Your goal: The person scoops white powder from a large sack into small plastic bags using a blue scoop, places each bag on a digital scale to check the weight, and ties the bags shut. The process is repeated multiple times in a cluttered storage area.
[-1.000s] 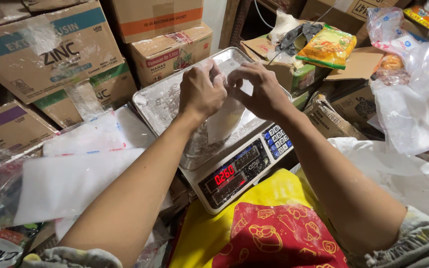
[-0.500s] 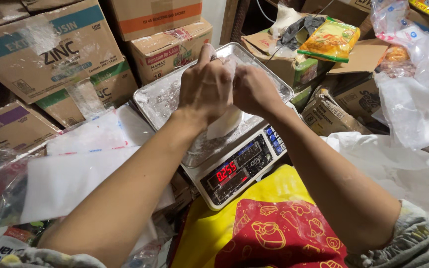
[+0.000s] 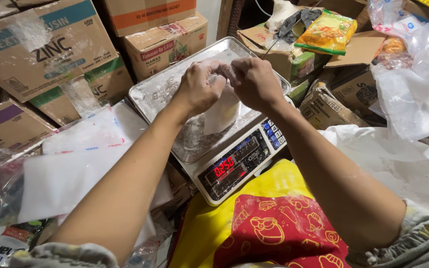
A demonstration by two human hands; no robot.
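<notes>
Head view: left hand (image 3: 197, 89) and right hand (image 3: 255, 82), fingers pinched on the neck of a small clear bag of white powder (image 3: 222, 111) over the scale's steel tray (image 3: 160, 92); a slipped pinch risks spilling powder.

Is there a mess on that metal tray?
Yes. White powder is smeared over the metal tray on the scale, around the small bag that both hands, left and right, pinch shut.
</notes>
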